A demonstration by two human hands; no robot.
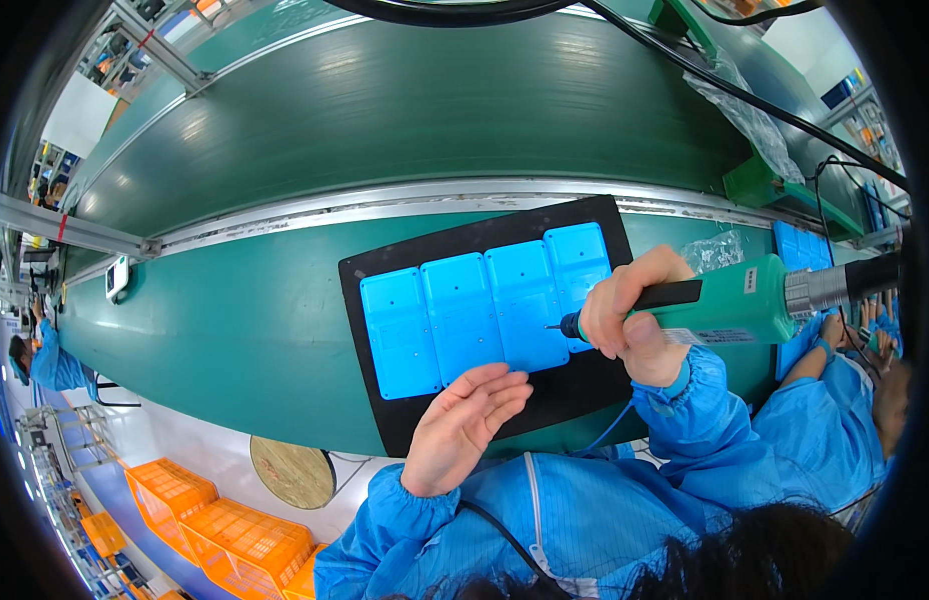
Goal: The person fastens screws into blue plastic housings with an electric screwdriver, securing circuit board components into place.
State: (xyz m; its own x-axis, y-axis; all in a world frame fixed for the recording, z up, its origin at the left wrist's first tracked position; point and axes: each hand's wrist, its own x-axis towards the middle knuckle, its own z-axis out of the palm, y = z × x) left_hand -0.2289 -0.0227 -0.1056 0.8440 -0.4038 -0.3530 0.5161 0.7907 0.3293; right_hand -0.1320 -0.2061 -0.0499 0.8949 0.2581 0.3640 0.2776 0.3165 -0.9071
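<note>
Several bright blue plastic panels (456, 322) lie side by side on a black mat (385, 417) on the green workbench. Small dark screw spots dot their faces. My right hand (633, 315) wraps round a green electric screwdriver (733, 300), held nearly level with its bit pointing left over the third panel from the left. Whether the tip touches the panel I cannot tell. At the near edge of the panels, my left hand (472, 415) rests palm turned up and inward, fingers stretched and slightly curled, with nothing in it.
A green conveyor belt (465, 100) runs beyond a metal rail (425, 205). Clear plastic wrap (715, 252) lies behind the screwdriver. At the right sits a co-worker (820, 430) beside more blue panels (800, 245). Orange crates (240, 530) and a round stool (293, 470) stand on the floor.
</note>
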